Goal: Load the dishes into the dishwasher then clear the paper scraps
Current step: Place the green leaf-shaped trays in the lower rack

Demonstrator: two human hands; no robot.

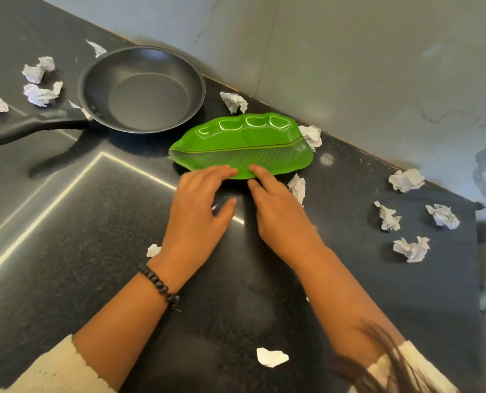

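A green leaf-shaped plate (pixel 244 143) lies on the dark countertop (pixel 94 251) near the wall. My left hand (pixel 199 211) and my right hand (pixel 278 214) reach side by side to its near edge. The fingertips of both hands touch that edge, with fingers mostly straight and the left thumb spread apart. A black frying pan (pixel 142 89) sits empty to the left of the plate, its handle (pixel 31 129) pointing left. Crumpled white paper scraps lie scattered around, such as one behind the plate (pixel 234 101) and one near my arms (pixel 271 357).
More paper scraps lie at the left (pixel 41 93) and at the right (pixel 406 180), (pixel 412 249). A pale marbled wall (pixel 349 66) runs along the counter's back edge. The counter ends at the right side (pixel 480 251).
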